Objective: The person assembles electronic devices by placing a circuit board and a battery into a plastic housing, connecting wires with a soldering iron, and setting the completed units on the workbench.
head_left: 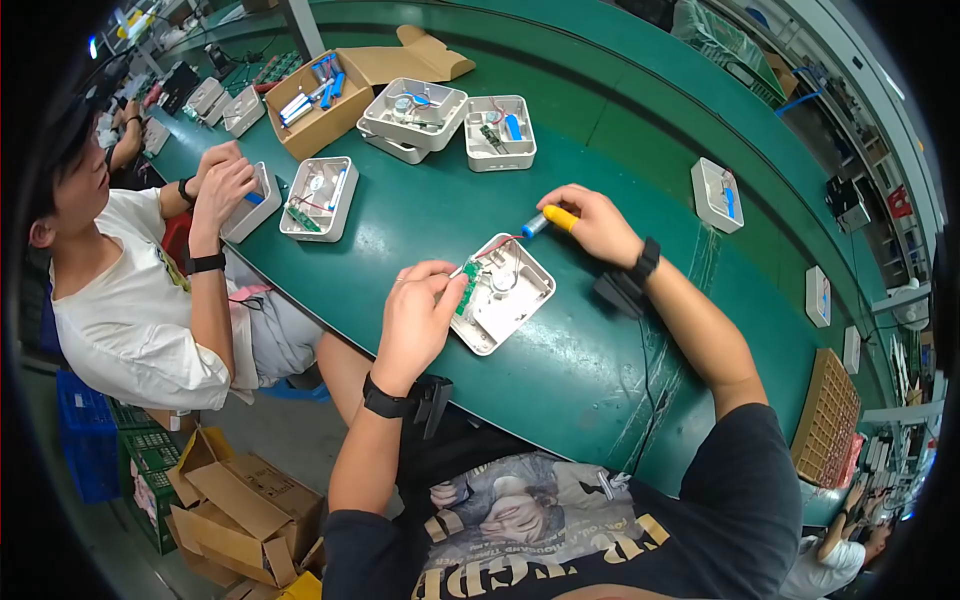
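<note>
An open white plastic housing (520, 318) lies in front of me, with a round part (502, 282) inside. My left hand (418, 315) is at its left side, thumb and fingers pinched on a small green circuit board (468, 290) at the rim. To the upper right, my right hand (598, 228) grips a blue cylindrical battery (537, 224); one finger wears a yellow cover (562, 217). Red wire runs from the battery toward the board. The board's far end is partly hidden by my left fingers.
Several similar housings stand on the green table (600, 375), including one (320, 198) with a board and battery. A cardboard box (318, 125) of blue batteries is at the back left. A co-worker's hands (222, 190) hold another housing at left. A partitioned tray (827, 420) lies far right.
</note>
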Tool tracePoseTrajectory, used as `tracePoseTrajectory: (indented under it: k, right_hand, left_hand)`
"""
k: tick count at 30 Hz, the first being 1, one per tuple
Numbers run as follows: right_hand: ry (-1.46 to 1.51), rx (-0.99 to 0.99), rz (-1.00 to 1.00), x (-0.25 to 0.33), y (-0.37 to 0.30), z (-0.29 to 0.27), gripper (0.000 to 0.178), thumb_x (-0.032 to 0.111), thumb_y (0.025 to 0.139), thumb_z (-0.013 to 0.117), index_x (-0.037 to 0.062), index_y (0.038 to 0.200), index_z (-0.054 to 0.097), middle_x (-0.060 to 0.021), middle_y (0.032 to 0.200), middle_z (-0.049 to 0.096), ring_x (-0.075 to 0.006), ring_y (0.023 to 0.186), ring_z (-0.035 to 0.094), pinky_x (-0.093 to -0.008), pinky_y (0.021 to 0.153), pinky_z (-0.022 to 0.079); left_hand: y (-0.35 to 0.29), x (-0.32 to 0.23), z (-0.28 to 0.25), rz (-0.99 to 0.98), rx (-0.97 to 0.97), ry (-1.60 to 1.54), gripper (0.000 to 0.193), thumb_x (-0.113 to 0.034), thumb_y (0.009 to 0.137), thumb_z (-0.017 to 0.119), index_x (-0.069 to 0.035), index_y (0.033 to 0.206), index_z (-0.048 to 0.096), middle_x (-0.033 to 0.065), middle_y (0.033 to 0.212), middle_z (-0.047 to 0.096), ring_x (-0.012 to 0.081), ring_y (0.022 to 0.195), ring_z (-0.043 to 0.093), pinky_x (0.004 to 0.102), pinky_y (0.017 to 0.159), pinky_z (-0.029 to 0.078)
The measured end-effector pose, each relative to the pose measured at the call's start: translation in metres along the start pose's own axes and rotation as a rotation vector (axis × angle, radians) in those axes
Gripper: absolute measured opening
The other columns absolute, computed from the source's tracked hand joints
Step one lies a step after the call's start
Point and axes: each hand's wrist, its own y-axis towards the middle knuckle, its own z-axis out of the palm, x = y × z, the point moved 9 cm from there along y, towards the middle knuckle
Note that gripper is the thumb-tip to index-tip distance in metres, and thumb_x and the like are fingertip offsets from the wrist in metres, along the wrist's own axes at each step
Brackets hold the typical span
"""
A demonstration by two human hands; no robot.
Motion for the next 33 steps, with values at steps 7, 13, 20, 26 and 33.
tracePoseTrajectory:
  k: [7,13,20,26,33]
  right_hand:
    - [-0.881,0.146,-1.085,0.101,-0.076,0.078,0.022,0.011,0.095,0.075,0.0068,0.116,0.075,-0.0123,0.131,0.069,-0.0346,0.123,0.067,-0.0438,0.105,0.056]
    - [-0.997,0.34,-0.988,0.092,-0.072,0.087,0.022,0.01,0.091,0.074,0.0039,0.113,0.075,-0.012,0.127,0.072,-0.0326,0.113,0.072,-0.0408,0.092,0.062]
    - [-1.057,0.182,-1.126,0.095,-0.085,0.081,0.025,0.007,0.085,0.075,0.0015,0.11,0.073,-0.0128,0.124,0.072,-0.0292,0.102,0.075,-0.0372,0.081,0.064]
    - [-1.133,0.033,-1.093,0.099,-0.092,0.078,0.026,0.005,0.083,0.076,0.0015,0.109,0.072,-0.0141,0.123,0.072,-0.03,0.1,0.075,-0.0378,0.081,0.065]
    - [-1.045,-0.147,-1.072,0.115,-0.099,0.073,0.028,0.004,0.083,0.076,0.0017,0.111,0.071,-0.0149,0.124,0.071,-0.0314,0.103,0.074,-0.0401,0.085,0.064]
  left_hand:
    - [0.001,-0.003,0.033,0.028,0.096,-0.197,0.031,-0.02,0.105,0.067,0.007,0.091,0.076,0.0185,0.122,0.075,0.0363,0.116,0.065,0.045,0.1,0.051]
    - [-0.02,-0.002,0.024,-0.051,-0.052,-0.175,0.034,-0.027,0.101,0.071,0.004,0.115,0.073,0.017,0.121,0.071,0.0353,0.111,0.064,0.0464,0.098,0.05]
    - [-0.068,-0.023,0.025,-0.099,-0.1,0.306,0.071,-0.042,0.088,0.082,-0.002,0.142,0.061,0.0138,0.113,0.063,0.0334,0.104,0.062,0.0473,0.096,0.046]
    - [-0.056,-0.013,0.032,-0.123,-0.018,0.26,0.068,-0.036,0.083,0.08,-0.003,0.14,0.065,0.0125,0.107,0.064,0.0327,0.105,0.062,0.0451,0.096,0.044]
    - [-0.041,-0.007,0.038,-0.04,0.085,0.145,0.06,-0.03,0.084,0.079,-0.003,0.136,0.068,0.014,0.11,0.068,0.032,0.107,0.065,0.0441,0.096,0.046]
